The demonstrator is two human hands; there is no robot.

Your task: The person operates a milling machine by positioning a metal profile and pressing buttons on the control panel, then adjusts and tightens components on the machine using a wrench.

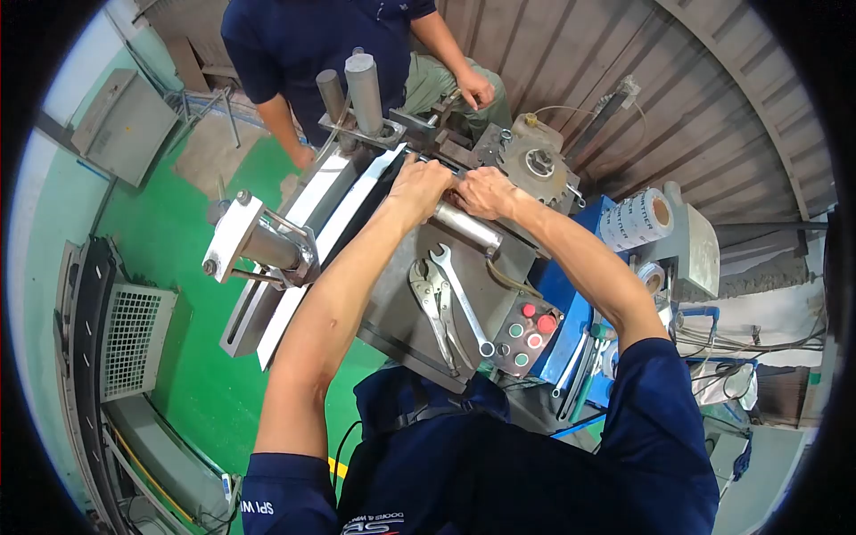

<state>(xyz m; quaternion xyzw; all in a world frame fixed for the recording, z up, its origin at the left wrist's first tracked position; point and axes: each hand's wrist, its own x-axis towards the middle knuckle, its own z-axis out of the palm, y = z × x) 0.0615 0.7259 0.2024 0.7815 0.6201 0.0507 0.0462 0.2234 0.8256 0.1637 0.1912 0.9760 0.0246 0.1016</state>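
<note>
My left hand (423,185) and my right hand (484,192) are side by side at the middle of the machine, fingers curled at a dark metal part behind the cylinder. What the fingers hold is hidden. Just below my hands a metal cylinder (468,228) slants to the right. Nearer to me, locking pliers (434,308) and a combination wrench (461,299) lie on the grey metal plate (390,308). A long pale metal profile (343,214) runs diagonally to the left of my left hand. The round toothed disc (539,162) stands to the right of my right hand.
A co-worker (325,45) in dark blue is across the machine, one hand (475,89) near its far side. A clamp (259,241) stands at left. A button box (528,334), a blue tray (563,343) with tools and a film roll (637,218) are at right.
</note>
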